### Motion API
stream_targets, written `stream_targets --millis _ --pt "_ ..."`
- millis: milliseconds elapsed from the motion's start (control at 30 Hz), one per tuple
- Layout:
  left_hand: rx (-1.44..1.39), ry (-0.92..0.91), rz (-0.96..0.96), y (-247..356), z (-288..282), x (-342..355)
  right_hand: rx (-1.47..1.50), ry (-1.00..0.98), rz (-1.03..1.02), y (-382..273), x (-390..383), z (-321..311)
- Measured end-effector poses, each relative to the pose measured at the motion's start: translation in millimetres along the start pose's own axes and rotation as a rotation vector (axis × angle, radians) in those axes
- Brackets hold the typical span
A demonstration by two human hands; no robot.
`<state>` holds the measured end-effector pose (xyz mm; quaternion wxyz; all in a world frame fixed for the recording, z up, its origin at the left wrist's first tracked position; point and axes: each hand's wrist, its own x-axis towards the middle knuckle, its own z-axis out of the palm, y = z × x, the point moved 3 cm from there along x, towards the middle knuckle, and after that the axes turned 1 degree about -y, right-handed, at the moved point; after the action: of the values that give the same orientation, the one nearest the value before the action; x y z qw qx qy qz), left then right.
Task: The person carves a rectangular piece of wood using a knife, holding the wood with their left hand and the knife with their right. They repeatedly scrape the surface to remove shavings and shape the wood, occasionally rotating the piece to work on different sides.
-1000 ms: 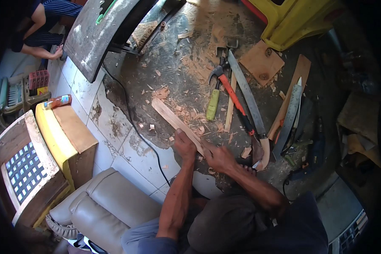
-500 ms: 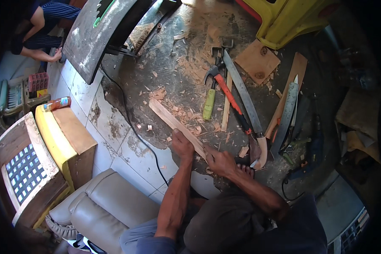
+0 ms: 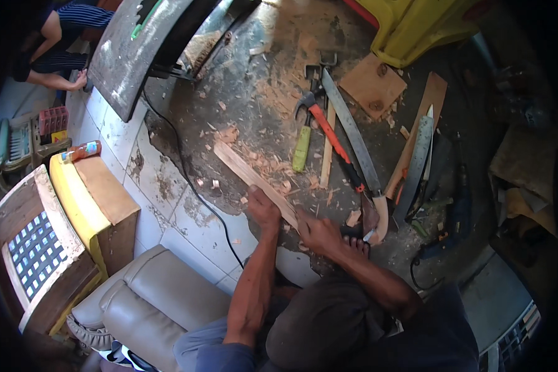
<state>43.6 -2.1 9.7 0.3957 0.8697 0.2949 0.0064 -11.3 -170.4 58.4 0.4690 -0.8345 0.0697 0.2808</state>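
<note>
A pale wooden strip slants from the shavings toward me. My left hand grips it around its middle from the left. My right hand is closed at its near end, with the index finger along the wood. Wood shavings lie beside the strip. To the right on the dark floor lie a hammer with an orange handle, a green-handled tool, a long curved blade with a wooden handle, and more blades. My bare toes show just beyond my right hand.
Another person's arm is at upper left by a dark curved panel. A black cable crosses white tiles. Left are a wooden lattice frame and a grey cushion. A square board and yellow plastic object lie upper right.
The floor, tools, strip and my hands have shifted slightly up and left in the picture. Both hands keep their hold on the strip.
</note>
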Motion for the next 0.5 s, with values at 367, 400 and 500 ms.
stream_targets --millis 367,400,500 --pt "-0.101 -0.008 0.030 -9 4 1 0.084 -0.002 -0.046 22 -16 7" --pt "-0.124 0.019 0.067 -14 4 4 0.105 0.013 -0.069 16 -17 4" --pt "-0.067 -0.012 0.068 -16 1 7 -0.046 -0.166 0.124 -6 7 -3"
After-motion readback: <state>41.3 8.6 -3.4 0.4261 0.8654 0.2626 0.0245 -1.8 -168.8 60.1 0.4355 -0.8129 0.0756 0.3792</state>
